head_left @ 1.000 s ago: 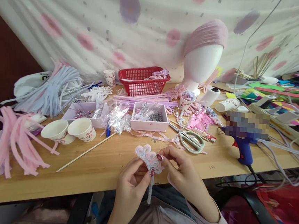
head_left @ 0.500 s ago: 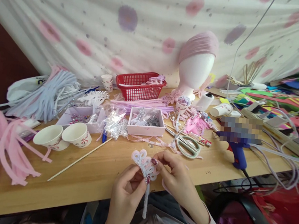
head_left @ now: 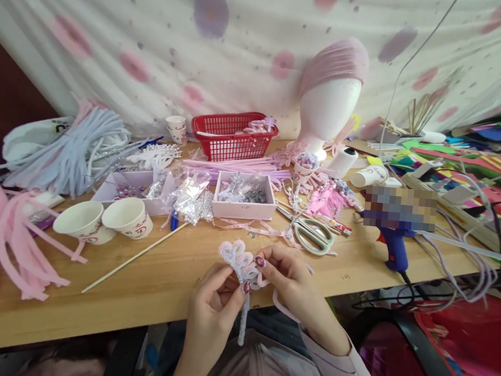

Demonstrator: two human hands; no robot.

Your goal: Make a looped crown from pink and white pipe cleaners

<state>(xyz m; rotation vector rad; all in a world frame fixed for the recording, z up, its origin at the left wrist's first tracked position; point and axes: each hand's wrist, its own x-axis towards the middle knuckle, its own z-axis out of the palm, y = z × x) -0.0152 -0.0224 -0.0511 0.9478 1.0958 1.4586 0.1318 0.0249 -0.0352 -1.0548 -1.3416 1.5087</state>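
A looped pipe-cleaner piece point(head_left: 236, 256) in pale pink and bluish white is held just in front of the table's near edge, its loops fanned out and a twisted stem point(head_left: 242, 325) hanging below. My left hand point(head_left: 212, 310) is closed, thumb and fingers pinching the piece where loops and stem meet. Beside the loops on the right, my right hand point(head_left: 300, 292) is closed in a pinch on a pink pipe cleaner point(head_left: 283, 305), whose length trails under the hand. Part of the piece is hidden behind the fingers.
Scissors point(head_left: 314, 236), a thin wooden stick point(head_left: 134, 258) and two paper cups point(head_left: 128, 218) lie beyond my hands. A blue glue gun point(head_left: 396, 250) with cables is at the right. Farther back are a white box point(head_left: 244, 211), a red basket point(head_left: 231, 149) and a foam head point(head_left: 330, 110).
My right hand has drawn slightly away to the right from the loops, with pink pipe cleaner now showing between. The left hand keeps its pinch. The whole view has shifted slightly.
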